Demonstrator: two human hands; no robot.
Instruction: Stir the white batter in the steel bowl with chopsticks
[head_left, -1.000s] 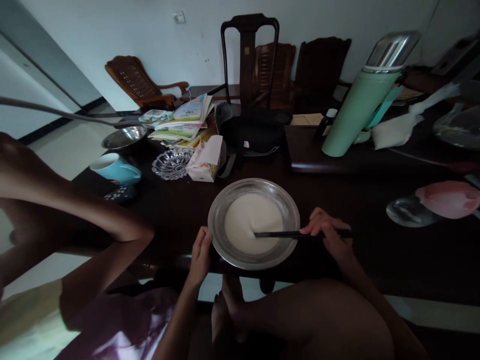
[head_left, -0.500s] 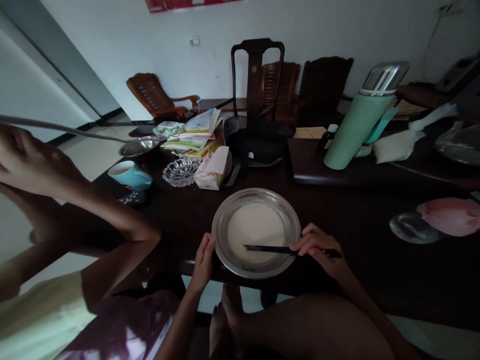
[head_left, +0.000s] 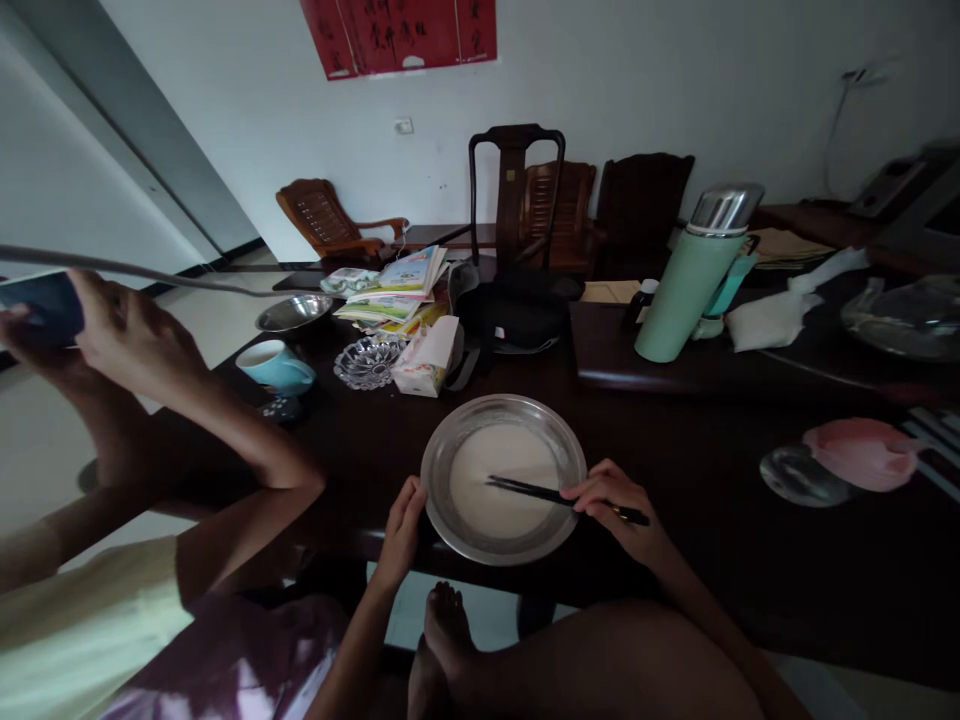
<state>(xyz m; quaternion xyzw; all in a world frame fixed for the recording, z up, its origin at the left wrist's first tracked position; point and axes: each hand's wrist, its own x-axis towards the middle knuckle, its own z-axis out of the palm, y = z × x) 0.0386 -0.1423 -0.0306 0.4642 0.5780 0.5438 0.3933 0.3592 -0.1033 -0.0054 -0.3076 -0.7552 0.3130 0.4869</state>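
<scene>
A round metal bowl (head_left: 442, 440) stands at the front edge of the dark table, with a pale, milky liquid (head_left: 499, 455) in it. My left hand (head_left: 405, 515) grips the bowl's left rim, fingers closed against its side. In my right hand (head_left: 619, 505), at the bowl's right side, is a pair of dark chopsticks (head_left: 529, 488). Their tips dip into the liquid near the middle and point left. The chopsticks' back ends stick out past my right hand.
Left of me, a person's hand (head_left: 142, 330) holds a phone (head_left: 45, 305). Beyond the bowl are a blue mug (head_left: 276, 367), a glass dish (head_left: 367, 362), a tissue box (head_left: 427, 358) and books (head_left: 397, 285). A green thermos (head_left: 686, 290) and a pink container (head_left: 859, 455) stand to the right.
The view has tilted up, showing more of the red wall hanging. The other person's phone has come into view. My hands keep their holds, and the chopsticks slant a little more.
</scene>
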